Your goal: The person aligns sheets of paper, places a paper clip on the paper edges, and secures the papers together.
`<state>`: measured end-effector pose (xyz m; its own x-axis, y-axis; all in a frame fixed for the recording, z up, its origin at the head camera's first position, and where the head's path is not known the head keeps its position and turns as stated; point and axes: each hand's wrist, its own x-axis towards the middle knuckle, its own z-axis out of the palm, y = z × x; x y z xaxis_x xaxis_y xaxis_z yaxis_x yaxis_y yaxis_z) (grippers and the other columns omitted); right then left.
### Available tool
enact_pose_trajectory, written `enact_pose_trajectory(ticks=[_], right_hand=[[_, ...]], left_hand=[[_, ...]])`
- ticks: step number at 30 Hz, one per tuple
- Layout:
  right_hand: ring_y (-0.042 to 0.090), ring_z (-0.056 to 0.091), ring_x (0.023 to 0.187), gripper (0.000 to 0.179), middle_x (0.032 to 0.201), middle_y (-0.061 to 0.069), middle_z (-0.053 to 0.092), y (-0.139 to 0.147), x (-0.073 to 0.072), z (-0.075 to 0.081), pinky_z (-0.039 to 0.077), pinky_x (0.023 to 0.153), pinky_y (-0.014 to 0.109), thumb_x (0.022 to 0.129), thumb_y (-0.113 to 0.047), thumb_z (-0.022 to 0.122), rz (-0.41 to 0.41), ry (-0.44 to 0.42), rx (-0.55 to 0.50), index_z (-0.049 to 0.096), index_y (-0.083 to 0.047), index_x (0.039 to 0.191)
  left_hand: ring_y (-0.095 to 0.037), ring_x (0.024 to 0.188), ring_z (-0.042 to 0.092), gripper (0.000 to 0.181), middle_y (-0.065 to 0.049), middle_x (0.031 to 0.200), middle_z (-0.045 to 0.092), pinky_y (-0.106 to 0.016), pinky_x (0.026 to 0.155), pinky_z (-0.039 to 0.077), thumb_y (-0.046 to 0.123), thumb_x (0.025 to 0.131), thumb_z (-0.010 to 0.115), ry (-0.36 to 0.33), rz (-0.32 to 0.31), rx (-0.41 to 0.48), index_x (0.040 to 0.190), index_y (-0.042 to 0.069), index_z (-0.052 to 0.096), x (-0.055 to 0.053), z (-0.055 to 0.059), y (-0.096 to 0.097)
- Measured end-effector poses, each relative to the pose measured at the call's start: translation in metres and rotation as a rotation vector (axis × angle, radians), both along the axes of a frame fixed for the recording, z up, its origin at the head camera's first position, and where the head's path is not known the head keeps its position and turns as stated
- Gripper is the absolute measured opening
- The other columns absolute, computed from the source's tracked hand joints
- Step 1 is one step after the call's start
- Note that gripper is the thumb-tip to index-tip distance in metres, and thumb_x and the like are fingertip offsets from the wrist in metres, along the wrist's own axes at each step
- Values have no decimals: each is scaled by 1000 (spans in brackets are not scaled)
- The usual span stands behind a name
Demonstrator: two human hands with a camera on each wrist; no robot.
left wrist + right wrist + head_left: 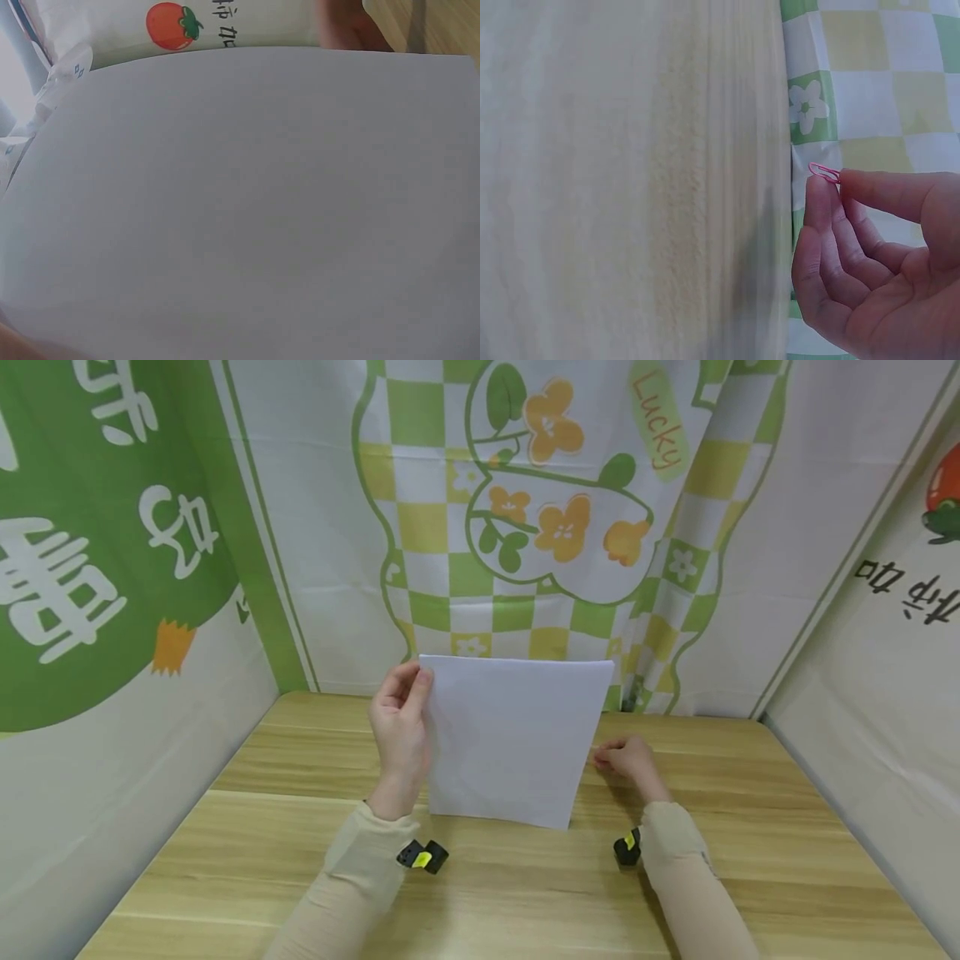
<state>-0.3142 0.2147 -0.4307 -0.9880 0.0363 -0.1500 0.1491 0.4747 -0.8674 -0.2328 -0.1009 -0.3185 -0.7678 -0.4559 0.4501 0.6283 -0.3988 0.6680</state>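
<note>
A stack of white paper (513, 743) stands upright over the table, its upper left corner pinched by my left hand (401, 727) between thumb and fingers. In the left wrist view the white sheet (247, 202) fills most of the picture, with only a bit of that hand at the lower left edge. To the right of the paper is my right hand (630, 762), apart from it. Its thumb and fingertip pinch a pink paper clip (825, 172), whose looped end sticks out past the fingertips in the right wrist view.
The wooden table (517, 902) lies beneath both hands. Behind it hangs a green and yellow checked curtain (420, 527); printed white cloth (862, 693) closes in the right side, and a green and white one (142, 735) the left.
</note>
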Motion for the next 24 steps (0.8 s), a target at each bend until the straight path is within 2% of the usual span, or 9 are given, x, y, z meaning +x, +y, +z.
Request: enact_pose_trajectory(ticks=[10, 16, 24], right_hand=[[14, 70, 78, 26, 85, 8, 74, 4, 4, 10, 54, 69, 27, 91, -14, 61, 35, -11, 89, 63, 7, 106], [12, 69, 76, 29, 84, 7, 73, 4, 10, 18, 56, 75, 33, 92, -12, 59, 77, -16, 43, 59, 11, 110], [5, 66, 73, 28, 85, 6, 73, 5, 21, 31, 54, 68, 25, 94, -11, 56, 107, 4, 27, 59, 11, 110]], left_hand=[[-6, 74, 55, 20, 6, 78, 62, -16, 68, 45, -2, 87, 64, -13, 10, 0, 83, 17, 69, 1, 1, 0], [-6, 75, 55, 20, 6, 79, 62, -16, 68, 45, -3, 87, 63, -15, 13, -1, 83, 16, 68, 1, 2, 0], [-6, 75, 55, 22, 6, 79, 63, -16, 70, 45, -5, 86, 62, 0, 4, 17, 84, 16, 69, 0, 2, 0]])
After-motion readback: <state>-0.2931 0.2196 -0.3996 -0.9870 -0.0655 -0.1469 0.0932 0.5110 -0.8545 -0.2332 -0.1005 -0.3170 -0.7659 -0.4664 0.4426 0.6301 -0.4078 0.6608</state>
